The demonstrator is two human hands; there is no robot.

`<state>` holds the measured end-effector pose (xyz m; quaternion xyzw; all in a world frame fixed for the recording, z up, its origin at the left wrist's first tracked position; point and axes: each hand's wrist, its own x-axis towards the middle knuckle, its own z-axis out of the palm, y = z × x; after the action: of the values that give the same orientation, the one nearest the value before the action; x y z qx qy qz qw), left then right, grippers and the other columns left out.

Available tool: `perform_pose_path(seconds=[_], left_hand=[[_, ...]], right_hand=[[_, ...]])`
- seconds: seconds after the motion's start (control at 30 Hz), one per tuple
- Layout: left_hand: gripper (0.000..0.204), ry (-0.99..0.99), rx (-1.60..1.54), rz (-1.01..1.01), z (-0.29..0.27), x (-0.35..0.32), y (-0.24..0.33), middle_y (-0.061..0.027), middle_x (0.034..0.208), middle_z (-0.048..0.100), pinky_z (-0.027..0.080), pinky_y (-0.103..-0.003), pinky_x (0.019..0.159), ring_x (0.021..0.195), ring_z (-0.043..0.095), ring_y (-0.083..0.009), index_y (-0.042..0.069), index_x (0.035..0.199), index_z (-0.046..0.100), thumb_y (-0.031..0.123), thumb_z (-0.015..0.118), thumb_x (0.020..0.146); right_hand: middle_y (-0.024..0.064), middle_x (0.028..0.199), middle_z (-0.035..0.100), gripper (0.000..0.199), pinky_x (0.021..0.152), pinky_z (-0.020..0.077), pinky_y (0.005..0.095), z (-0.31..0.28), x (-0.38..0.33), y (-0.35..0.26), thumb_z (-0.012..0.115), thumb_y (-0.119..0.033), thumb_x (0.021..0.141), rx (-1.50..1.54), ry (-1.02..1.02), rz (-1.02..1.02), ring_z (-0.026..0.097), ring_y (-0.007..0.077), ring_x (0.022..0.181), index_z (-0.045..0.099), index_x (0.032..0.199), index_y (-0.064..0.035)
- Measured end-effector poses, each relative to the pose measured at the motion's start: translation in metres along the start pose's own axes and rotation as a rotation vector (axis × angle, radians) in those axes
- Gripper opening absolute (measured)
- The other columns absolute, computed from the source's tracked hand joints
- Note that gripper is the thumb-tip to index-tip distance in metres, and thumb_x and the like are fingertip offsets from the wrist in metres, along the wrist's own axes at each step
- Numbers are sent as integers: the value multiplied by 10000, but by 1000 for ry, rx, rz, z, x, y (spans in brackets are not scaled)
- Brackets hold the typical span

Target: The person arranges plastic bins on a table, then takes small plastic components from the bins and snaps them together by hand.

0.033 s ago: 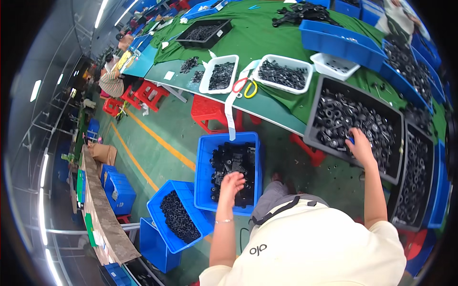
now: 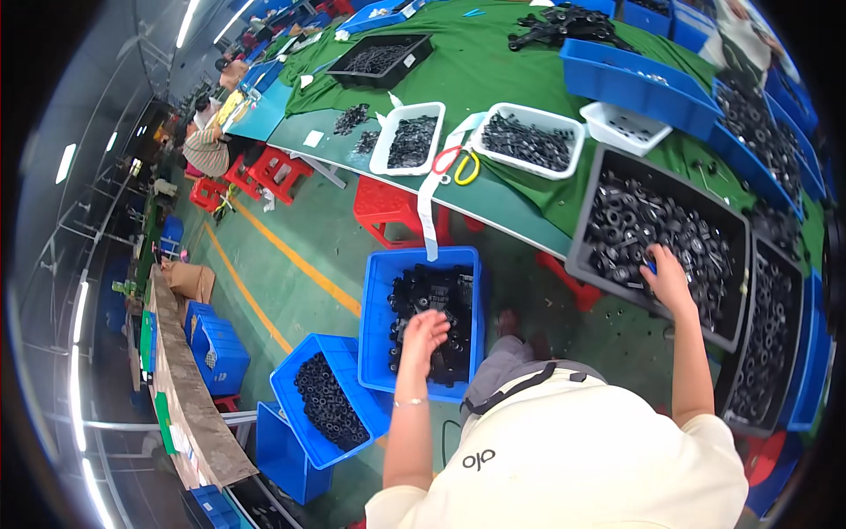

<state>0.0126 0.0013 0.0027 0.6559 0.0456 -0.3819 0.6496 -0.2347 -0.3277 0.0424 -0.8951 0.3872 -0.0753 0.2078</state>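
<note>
Set the right hand in the large black tray, amply filled with loose black parts, many round. Bent its fingers among the parts, with a small spot of blue at the tips; could not tell the grip from this view. Held the left hand above the upright blue bin, fingers loosely curled in a slack, unclosed grip, hiding some of the black moulded parts inside. Located a tilted blue bin of black rings just beside. Arranged two white trays of small black parts on the green table, with a red-and-yellow-handled tool between. Hung a white strip over the table edge, partly covering the upright bin's far rim. Placed a red stool just beyond that bin, below the edge
</note>
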Motion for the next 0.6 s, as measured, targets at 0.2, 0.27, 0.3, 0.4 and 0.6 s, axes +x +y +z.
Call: perform_pose_path(seconds=[0.2,0.27,0.3,0.4,0.6], left_hand=[[243,-80,-286,102,1,189,106,-120,895,501,413,-317,668,821,494,-219,18,909,425,177,484,734],[301,-44,-307,81,4,237,130,-165,931,464,413,-331,675,845,485,-245,-2,904,394,229,491,736],[327,-36,-308,51,5,256,140,-173,937,457,413,-340,679,848,482,-254,-6,919,375,238,494,735],[386,-61,-264,-60,7,299,153,-191,949,441,421,-367,675,836,485,-280,-2,963,321,255,494,734],[306,-102,-227,-92,11,345,159,-170,871,492,448,-359,617,778,513,-263,31,980,367,173,464,728]], right_hand=[[156,842,424,298,670,356,360,33,67,14,548,-71,625,-68,165,139,415,331,812,395,876,-21],[157,843,431,289,664,358,360,40,74,22,545,-74,631,-146,211,215,422,331,802,395,871,-14],[156,844,436,286,663,359,358,38,74,17,544,-77,634,-131,172,289,426,330,798,396,869,-12],[147,887,447,302,690,365,344,30,71,7,544,-88,643,-107,68,489,444,311,825,402,897,-9],[136,921,440,275,744,355,302,24,86,0,495,-42,690,-104,246,626,457,250,872,409,950,-11]])
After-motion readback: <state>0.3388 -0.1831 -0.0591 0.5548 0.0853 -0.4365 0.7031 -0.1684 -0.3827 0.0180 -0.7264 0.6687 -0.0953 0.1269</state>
